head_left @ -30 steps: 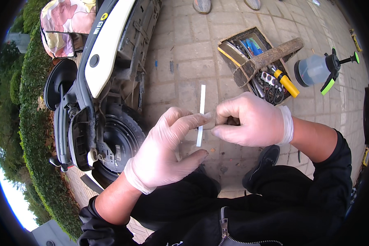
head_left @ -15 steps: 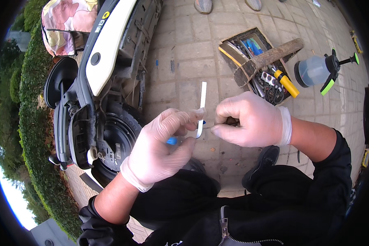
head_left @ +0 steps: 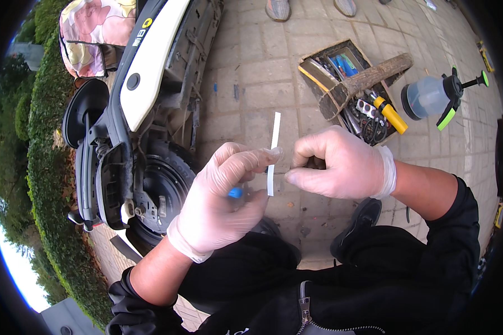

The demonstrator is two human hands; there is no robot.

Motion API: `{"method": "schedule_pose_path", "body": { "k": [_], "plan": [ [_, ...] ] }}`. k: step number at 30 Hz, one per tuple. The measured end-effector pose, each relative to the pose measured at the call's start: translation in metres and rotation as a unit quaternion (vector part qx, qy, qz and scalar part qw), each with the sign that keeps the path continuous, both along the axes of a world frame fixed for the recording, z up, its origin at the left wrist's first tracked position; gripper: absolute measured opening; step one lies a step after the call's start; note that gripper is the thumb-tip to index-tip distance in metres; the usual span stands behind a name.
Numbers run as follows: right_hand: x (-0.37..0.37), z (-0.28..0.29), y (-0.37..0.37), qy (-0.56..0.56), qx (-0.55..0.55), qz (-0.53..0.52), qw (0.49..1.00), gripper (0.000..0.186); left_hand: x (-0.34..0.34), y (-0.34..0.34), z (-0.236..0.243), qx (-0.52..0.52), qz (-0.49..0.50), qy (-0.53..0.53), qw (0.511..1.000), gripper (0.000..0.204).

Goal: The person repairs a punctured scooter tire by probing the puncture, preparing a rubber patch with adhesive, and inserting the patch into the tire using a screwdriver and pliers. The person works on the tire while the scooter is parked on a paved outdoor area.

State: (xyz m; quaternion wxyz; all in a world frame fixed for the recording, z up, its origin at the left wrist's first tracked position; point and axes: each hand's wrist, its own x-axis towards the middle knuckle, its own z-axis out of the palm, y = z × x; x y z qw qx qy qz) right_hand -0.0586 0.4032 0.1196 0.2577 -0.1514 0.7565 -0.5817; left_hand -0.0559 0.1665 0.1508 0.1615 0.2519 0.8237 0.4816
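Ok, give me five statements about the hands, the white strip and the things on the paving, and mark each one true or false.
1. Both hands wear pale disposable gloves. True: left hand, right hand.
2. The white strip lies flat on the paving. False: it stands upright, pinched between the fingertips of both hands.
3. A scooter lies tipped on its side at the left, its wheel showing. True.
4. The spray bottle sits inside the toolbox. False: it rests on the paving to the right of the wooden toolbox.
5. Something small and blue shows in the left hand. True.
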Motion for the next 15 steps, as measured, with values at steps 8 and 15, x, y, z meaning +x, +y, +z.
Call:
{"method": "schedule_pose_path", "body": {
  "k": [8,15],
  "plan": [
    [0.007,-0.002,-0.008,0.174,0.040,0.009,0.984,0.020,0.002,0.001,-0.001,0.051,0.033,-0.037,0.997,0.021],
    [0.009,-0.002,-0.006,0.144,0.024,0.019,0.989,0.021,0.003,-0.005,0.008,0.103,0.077,-0.137,0.982,0.026]
  ]
}}
